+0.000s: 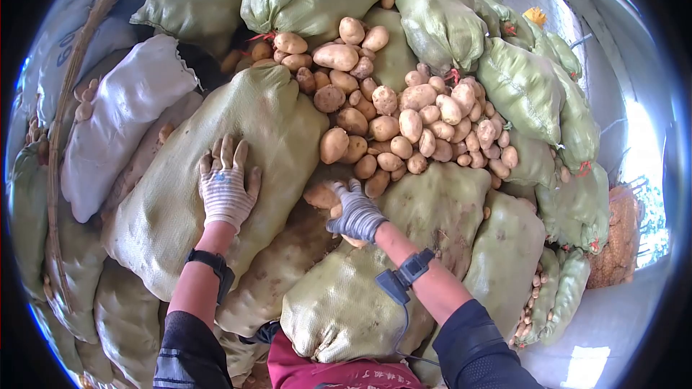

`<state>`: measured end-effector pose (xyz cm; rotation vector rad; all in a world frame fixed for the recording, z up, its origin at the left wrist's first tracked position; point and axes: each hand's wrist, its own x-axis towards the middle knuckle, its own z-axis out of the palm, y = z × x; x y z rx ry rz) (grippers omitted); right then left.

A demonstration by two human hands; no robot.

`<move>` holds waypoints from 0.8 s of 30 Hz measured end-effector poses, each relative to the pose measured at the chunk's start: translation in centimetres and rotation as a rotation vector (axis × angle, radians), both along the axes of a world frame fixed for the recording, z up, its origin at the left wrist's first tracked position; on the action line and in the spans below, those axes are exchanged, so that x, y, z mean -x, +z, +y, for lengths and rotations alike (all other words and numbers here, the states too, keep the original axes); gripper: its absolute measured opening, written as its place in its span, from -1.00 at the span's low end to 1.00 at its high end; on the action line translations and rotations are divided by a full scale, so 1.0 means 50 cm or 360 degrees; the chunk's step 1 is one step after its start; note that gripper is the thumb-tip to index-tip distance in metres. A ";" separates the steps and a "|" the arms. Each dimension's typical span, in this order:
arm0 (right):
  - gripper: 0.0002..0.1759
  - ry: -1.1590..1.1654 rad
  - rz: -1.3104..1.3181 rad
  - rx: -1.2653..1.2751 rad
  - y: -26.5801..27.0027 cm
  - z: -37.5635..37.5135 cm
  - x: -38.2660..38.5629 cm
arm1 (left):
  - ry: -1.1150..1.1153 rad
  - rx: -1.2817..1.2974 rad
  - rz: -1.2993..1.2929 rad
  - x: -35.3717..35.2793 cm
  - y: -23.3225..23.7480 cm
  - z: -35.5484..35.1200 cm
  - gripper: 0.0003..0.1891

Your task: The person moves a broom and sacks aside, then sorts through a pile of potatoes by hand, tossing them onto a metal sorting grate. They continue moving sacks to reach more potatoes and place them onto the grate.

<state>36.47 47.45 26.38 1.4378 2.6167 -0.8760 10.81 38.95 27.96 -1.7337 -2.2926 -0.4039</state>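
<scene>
My left hand (226,191), in a striped work glove, lies flat with fingers spread on a bulging pale green woven sack (194,144). My right hand (355,212), gloved the same way, has its fingers curled around a potato (319,195) beside that sack. Another potato shows partly under the right hand, and its fingertips are partly hidden. Beyond the right hand, a heap of loose potatoes (404,126) spreads over and between the sacks. Another full green sack (432,223) lies below and to the right of my right hand.
A white sack (130,119) lies at the left, near a long wooden pole (66,115). Tied green sacks (522,90) are piled at the back and right. An orange mesh sack (616,238) stands by the metal wall (627,310) at far right.
</scene>
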 end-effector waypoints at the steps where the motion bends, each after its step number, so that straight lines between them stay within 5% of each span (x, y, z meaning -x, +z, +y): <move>1: -0.03 -0.0009 -0.0003 0.0006 -0.005 -0.010 0.010 | 0.0016 0.0015 -0.0002 -0.001 0.003 -0.002 -0.40; 4: 0.03 -0.0213 -0.0241 -0.0107 -0.006 -0.025 0.058 | 0.0015 -0.0005 0.0008 -0.004 -0.002 0.006 -0.40; 11: -0.31 -0.0558 -0.0059 0.0027 0.009 -0.012 0.037 | -0.0057 -0.0083 0.0016 0.000 -0.003 0.002 -0.43; 13: -0.62 -0.0783 0.1031 0.0458 -0.092 0.026 -0.031 | 0.0022 -0.0014 0.0016 -0.006 0.001 0.002 -0.45; 14: -0.80 -0.0892 0.1093 0.0351 -0.040 -0.001 -0.067 | 0.0035 -0.0009 0.0024 -0.007 0.001 0.000 -0.45; 17: -0.84 -0.0993 0.1816 0.0676 -0.029 -0.059 -0.258 | 0.0071 0.0052 0.0168 -0.014 0.003 0.001 -0.46; 21: -0.76 -0.1736 0.2524 0.1038 0.020 -0.282 -0.569 | 0.0070 0.0095 0.0325 0.005 -0.017 0.007 -0.46; 24: -0.70 -0.1772 0.3043 0.0591 0.018 -0.586 -0.814 | 0.0014 0.0086 0.0416 0.014 -0.037 0.015 -0.45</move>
